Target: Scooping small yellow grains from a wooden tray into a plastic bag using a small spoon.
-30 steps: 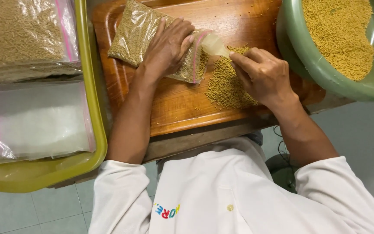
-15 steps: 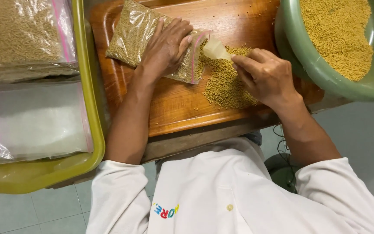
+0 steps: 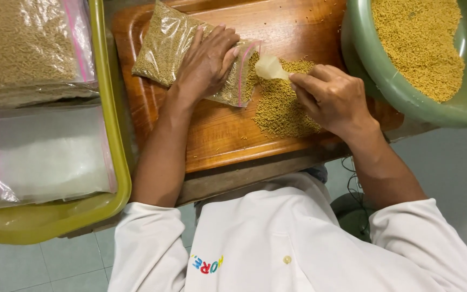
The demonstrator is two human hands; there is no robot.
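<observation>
A clear zip bag (image 3: 163,46) filled with small yellow-brown pellets lies on a wooden board (image 3: 222,135). My left hand (image 3: 207,60) presses flat on the bag near its pink-striped open end. My right hand (image 3: 331,97) holds a small pale plastic scoop (image 3: 269,67) at the bag's mouth. A loose pile of pellets (image 3: 282,105) lies on the board under and beside the scoop.
A green bowl (image 3: 390,81) full of pellets stands at the upper right, overlapping the board. A yellow-green tray (image 3: 115,162) on the left holds a filled bag (image 3: 25,48) and a stack of empty clear bags (image 3: 39,157). Grey tiled floor shows below.
My right hand with the scoop has shifted slightly along the pellet pile toward the bag's mouth. My left hand stays on the bag.
</observation>
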